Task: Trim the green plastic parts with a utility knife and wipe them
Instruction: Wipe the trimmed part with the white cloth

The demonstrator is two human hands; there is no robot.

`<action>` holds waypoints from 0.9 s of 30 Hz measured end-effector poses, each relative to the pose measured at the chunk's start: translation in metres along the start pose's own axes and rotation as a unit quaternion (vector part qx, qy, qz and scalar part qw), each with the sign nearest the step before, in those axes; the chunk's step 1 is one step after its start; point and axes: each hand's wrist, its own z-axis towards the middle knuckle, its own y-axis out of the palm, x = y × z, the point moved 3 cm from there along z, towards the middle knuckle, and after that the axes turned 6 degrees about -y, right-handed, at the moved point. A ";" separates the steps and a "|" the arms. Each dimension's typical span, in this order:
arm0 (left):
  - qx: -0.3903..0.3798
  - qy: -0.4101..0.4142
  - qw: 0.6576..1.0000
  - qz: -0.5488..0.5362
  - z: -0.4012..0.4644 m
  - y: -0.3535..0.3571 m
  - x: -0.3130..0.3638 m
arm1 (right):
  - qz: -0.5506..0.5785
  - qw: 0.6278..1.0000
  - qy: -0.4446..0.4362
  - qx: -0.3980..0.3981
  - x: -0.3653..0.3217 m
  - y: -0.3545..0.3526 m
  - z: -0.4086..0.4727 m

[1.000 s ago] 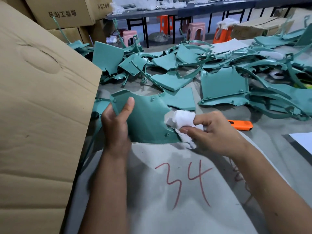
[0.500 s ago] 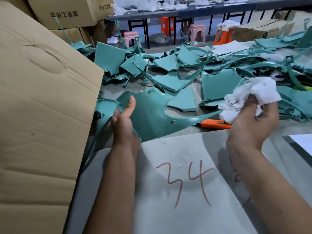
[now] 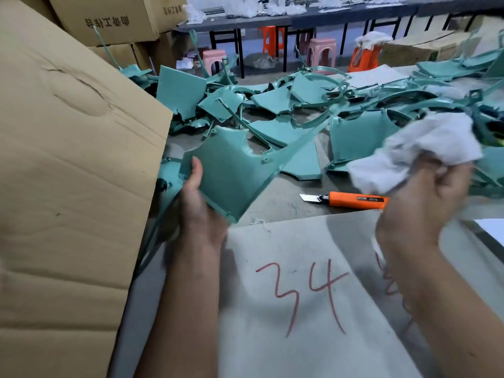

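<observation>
My left hand (image 3: 199, 205) grips a green plastic part (image 3: 231, 167) by its lower left edge, thumb on its face, and holds it raised above the table. A thin arm of the part runs up to the right. My right hand (image 3: 425, 208) is lifted at the right and clutches a crumpled white cloth (image 3: 420, 148), well apart from the part. An orange utility knife (image 3: 351, 199) lies on the table between my hands, its blade out and pointing left.
A heap of green plastic parts (image 3: 354, 132) covers the table beyond. A big cardboard box flap (image 3: 68, 186) rises at the left. A grey sheet marked 34 (image 3: 300, 296) lies in front. Cardboard boxes (image 3: 109, 20), stools (image 3: 320, 51) and dark tables (image 3: 300, 20) stand farther back.
My right hand lifted the cloth off the part and swung it up to the right. My left hand raised and tilted the part. The knife is now fully uncovered.
</observation>
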 end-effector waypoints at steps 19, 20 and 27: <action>-0.197 0.049 0.917 0.344 -0.016 0.041 -0.051 | -0.146 0.951 0.073 -0.261 0.014 0.018 -0.021; -0.198 0.051 0.918 0.341 -0.015 0.042 -0.050 | -0.130 0.957 0.087 -0.246 0.014 0.019 -0.023; -0.149 0.084 0.951 0.259 -0.010 0.027 -0.024 | -0.058 0.993 0.103 -0.008 0.005 0.001 0.000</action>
